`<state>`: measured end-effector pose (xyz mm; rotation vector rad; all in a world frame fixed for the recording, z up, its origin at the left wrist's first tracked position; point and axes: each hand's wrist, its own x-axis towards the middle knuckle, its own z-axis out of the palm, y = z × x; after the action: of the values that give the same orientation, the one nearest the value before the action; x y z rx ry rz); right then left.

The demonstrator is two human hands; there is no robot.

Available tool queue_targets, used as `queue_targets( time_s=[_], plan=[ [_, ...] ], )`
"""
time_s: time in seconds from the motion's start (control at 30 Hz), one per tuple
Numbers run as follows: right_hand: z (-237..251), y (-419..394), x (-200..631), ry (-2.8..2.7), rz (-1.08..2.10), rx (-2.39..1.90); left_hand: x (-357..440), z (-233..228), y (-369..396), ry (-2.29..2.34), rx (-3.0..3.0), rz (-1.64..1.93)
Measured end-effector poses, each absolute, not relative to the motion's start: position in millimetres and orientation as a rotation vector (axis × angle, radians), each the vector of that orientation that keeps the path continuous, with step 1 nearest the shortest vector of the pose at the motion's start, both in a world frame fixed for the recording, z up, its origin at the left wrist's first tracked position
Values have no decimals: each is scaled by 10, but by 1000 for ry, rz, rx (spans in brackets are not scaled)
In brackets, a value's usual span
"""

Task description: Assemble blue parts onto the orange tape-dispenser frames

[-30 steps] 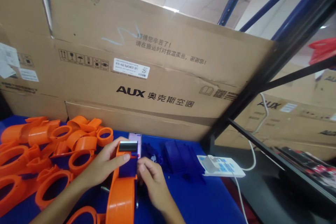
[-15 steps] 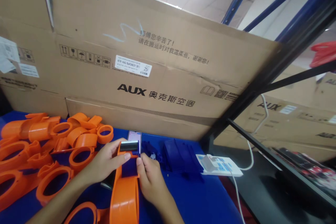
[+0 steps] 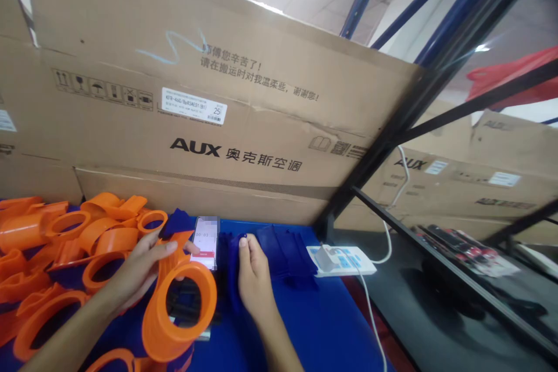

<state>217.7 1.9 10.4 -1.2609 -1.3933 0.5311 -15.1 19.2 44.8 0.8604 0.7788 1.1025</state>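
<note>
**Orange dispenser tipped sideways, right hand gone to the blue parts**

Since half a second ago the orange tape dispenser (image 3: pixel 178 308) has swung from lying lengthways between both hands to tilting at lower centre-left, its round ring opening now facing the camera. The right hand (image 3: pixel 253 276) has left it and rests flat, fingers loosely together, on a dark blue plastic part (image 3: pixel 233 261) just right of the dispenser; whether it grips that part I cannot tell. The left hand (image 3: pixel 139 270) holds the dispenser by its upper end, fingers curled round the orange body.

Just behind the dispenser, between the two hands, a phone (image 3: pixel 206 235) lies with its screen lit. More blue parts (image 3: pixel 283 250) are stacked at centre frame, just right of the right hand. Beyond them sits a white power strip (image 3: pixel 342 260), its white cable (image 3: pixel 370 314) trailing toward the bottom edge. A heap of orange dispenser bodies (image 3: pixel 65 238) crowds the left of the frame, close against the left forearm.

Everything rests on a blue counter (image 3: pixel 322 325). Large cardboard boxes (image 3: pixel 244 122) printed AUX wall off the back, filling the upper left and centre. A dark metal rack frame (image 3: pixel 392 133) slants across the right, with a dark shelf (image 3: pixel 436 302) beneath it at lower right. A white tiled ceiling shows at top centre.
</note>
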Motion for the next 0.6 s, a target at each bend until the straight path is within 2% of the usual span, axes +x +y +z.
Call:
queue_targets(
  time_s=[0.1,0.23,0.5,0.6],
  plan=[
    [121,98,2546,-1320,424,-1442,-170,371,283,756,884,1039],
    [202,74,3074,-1219,-134,-1912,-277,193,524,712,924,914],
    [174,52,3363,-1149,-261,-2106,-238,149,547,828,817,979],
    [190,87,3287,-1130,-358,-2021,-150,209,389,833,846,1076]
  ],
)
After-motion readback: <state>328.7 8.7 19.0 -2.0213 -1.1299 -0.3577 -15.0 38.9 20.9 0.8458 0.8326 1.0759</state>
